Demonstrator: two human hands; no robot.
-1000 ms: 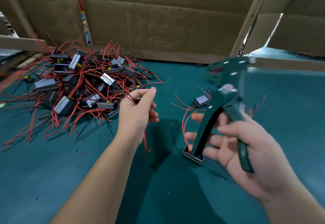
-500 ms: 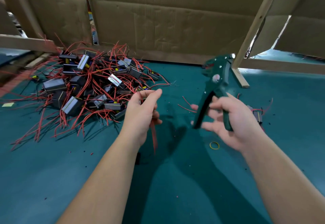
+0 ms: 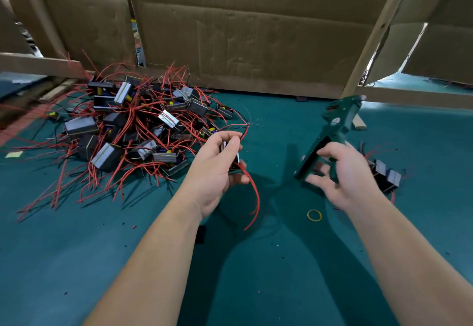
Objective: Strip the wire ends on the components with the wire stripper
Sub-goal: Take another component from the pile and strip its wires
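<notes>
A yellow rubber band (image 3: 314, 215) lies on the green tabletop (image 3: 256, 282), nearest of the loose things, between the two forearms. Past it the left hand (image 3: 217, 169) grips a small component (image 3: 232, 155) between thumb and fingers, its red wires (image 3: 256, 199) drooping down toward the tabletop. The right hand (image 3: 344, 176) is wrapped round the handles of the green wire stripper (image 3: 332, 131), which points up and away, its head apart from the wires. Just right of that hand sit a few more components (image 3: 386, 176). Farther off, toward the far left corner, lies a tangled pile of components (image 3: 133, 126). A cardboard wall (image 3: 243, 39) stands along the far edge.
</notes>
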